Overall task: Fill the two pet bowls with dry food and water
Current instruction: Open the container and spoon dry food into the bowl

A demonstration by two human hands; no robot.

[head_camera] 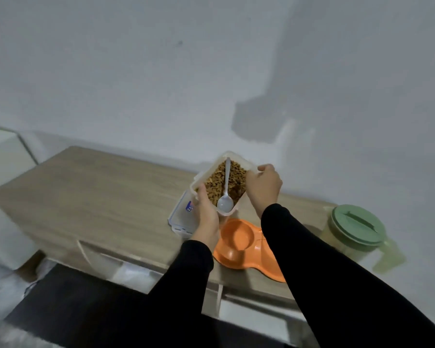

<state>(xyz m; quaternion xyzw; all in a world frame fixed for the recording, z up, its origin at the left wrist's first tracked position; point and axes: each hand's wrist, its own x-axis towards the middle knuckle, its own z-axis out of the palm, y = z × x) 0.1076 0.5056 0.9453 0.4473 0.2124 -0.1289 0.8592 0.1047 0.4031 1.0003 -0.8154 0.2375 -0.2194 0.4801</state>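
1. Container (pixel 222 182): clear plastic tub of brown dry food (pixel 215 183), held in the air over the counter (pixel 91 187) by both hands, tipped so its near corner points down toward the orange double bowl (pixel 239 244).
2. Left hand (pixel 206 217): grips the tub's left wall, thumb over the rim at the kibble, fingers wrapped under the side. Black sleeve (pixel 186 270) to the wrist.
3. Right hand (pixel 264 185): grips the tub's right wall near its far corner, fingers curled over the rim. The black-sleeved right forearm crosses over the bowl's right half.
4. Spoon (pixel 226 197): white plastic, lying inside the tub on the food, bowl end at the low near corner, handle running up to the far rim.
5. Orange double bowl: flat on the counter at the front edge, right of centre. The left cup is visible, and no kibble or water can be seen in it. The right cup is mostly hidden by the forearm, so its contents cannot be told.
6. Lid (pixel 182 217): clear, blue clip marks, flat on the counter just left of the bowl, partly under the left hand.
7. Pitcher (pixel 354 229): translucent, green lid, stands near the counter's right end, handle toward the front. Water level unclear.
8. Counter: light wood top against a white wall (pixel 161 71), drawer fronts visible under the front edge.
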